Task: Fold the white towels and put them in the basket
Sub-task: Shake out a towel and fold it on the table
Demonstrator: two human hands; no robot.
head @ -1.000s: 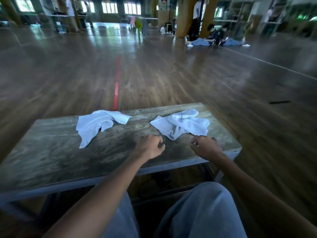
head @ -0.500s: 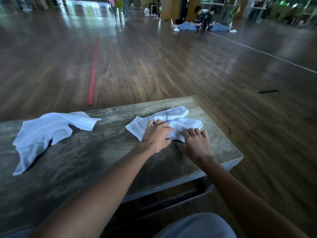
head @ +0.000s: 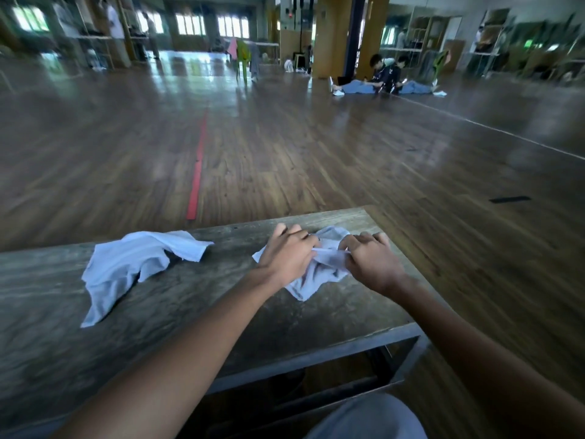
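Two white towels lie crumpled on a worn wooden table (head: 47,359). The right towel (head: 311,280) sits near the table's right end. My left hand (head: 289,256) and my right hand (head: 372,263) both pinch its upper edge, fingers curled, and the cloth is stretched taut between them with the rest bunched below. The left towel (head: 126,267) lies untouched in a loose heap at the table's middle, well left of both hands. No basket is in view.
The table's front edge (head: 316,356) and its right end are close to my hands. Beyond lies a wide wooden floor with a red line (head: 197,179). People sit on the floor (head: 384,76) far back right. My knee (head: 370,418) shows below.
Both hands went from resting in front of the right towel to lying on it, then gripped its edge and lifted it. The camera view swung left and up.
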